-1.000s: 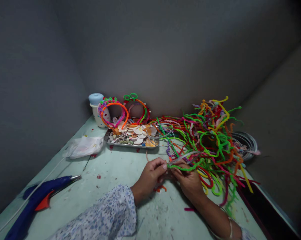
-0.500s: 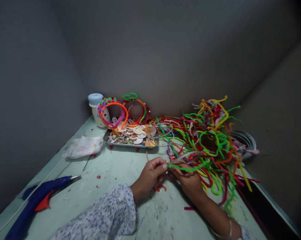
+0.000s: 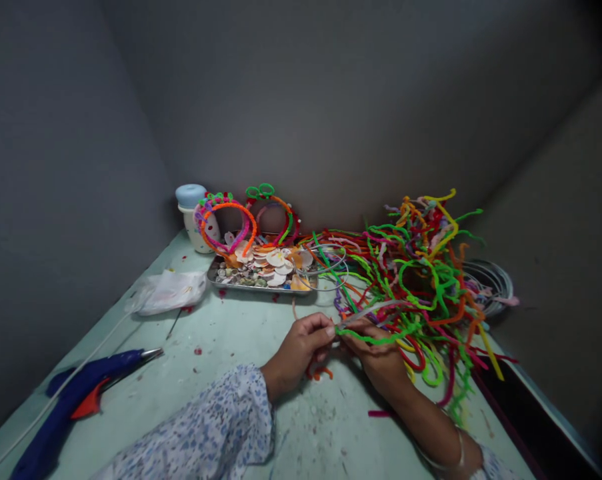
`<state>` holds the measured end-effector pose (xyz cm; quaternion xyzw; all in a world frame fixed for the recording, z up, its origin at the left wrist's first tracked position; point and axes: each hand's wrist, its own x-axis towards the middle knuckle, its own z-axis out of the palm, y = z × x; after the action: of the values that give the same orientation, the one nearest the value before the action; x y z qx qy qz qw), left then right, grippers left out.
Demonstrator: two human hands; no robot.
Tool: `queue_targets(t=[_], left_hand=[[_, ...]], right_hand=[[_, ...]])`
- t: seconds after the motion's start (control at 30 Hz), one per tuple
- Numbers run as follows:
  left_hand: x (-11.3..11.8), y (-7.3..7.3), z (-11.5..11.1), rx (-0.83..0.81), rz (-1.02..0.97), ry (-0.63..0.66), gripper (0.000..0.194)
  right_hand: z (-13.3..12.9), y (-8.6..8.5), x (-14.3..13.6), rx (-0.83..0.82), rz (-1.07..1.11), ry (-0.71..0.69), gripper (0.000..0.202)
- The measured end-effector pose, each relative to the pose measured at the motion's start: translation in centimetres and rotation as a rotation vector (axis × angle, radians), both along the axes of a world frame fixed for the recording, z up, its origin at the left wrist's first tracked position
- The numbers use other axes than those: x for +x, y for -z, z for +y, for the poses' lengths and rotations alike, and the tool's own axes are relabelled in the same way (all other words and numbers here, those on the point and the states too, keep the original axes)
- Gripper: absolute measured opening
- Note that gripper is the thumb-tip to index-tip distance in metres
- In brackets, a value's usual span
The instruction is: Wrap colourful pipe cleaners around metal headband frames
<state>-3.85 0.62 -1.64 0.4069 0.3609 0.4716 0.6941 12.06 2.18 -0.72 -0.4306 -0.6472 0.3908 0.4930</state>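
Observation:
My left hand (image 3: 301,350) is closed, thumb and forefinger pinching the end of a bright green pipe cleaner (image 3: 375,341) against a pale, clear-looking band (image 3: 373,309). Close beside it, my right hand (image 3: 378,360) is curled under the same pipe cleaner, whose free end runs right toward the pile. The right fingertips are partly hidden, but the fingers are bent around the green strand and band. Below the hands, a short orange pipe cleaner piece (image 3: 323,373) lies on the table (image 3: 241,347).
A tangled pile of coloured pipe cleaners (image 3: 421,267) spreads at the right. A metal tray (image 3: 261,289) of shells stands behind my hands, with pipe-cleaner-wrapped headbands (image 3: 231,207) and a blue-lidded jar (image 3: 191,197). At left lie a blue glue gun (image 3: 81,393) and plastic bag (image 3: 171,293).
Hardly anything differs. Both hands keep their hold on the green pipe cleaner and band, with only a tiny shift in the fingers and the view.

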Motion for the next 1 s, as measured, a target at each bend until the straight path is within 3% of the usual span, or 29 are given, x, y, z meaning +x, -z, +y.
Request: queue_targets(t=[0.23,0.53,0.8,1.0], left_hand=[[0.0,-0.3,0.0,0.01,0.023,0.016,0.031],[0.1,-0.8,-0.1,0.042,0.122,-0.018,0.037],[0.3,-0.8,0.0,0.076,0.136,-0.048,0.035],[0.3,-0.7,-0.1,0.103,0.127,-0.04,0.036]], right_hand=[[0.6,1.1,0.3,-0.012,0.016,0.009,0.017],[0.4,1.0,0.2,-0.053,0.047,0.001,0.024],[0.4,1.2,0.6,0.057,-0.059,0.034,0.015],[0.0,1.7,0.2,0.04,0.005,0.019,0.012]])
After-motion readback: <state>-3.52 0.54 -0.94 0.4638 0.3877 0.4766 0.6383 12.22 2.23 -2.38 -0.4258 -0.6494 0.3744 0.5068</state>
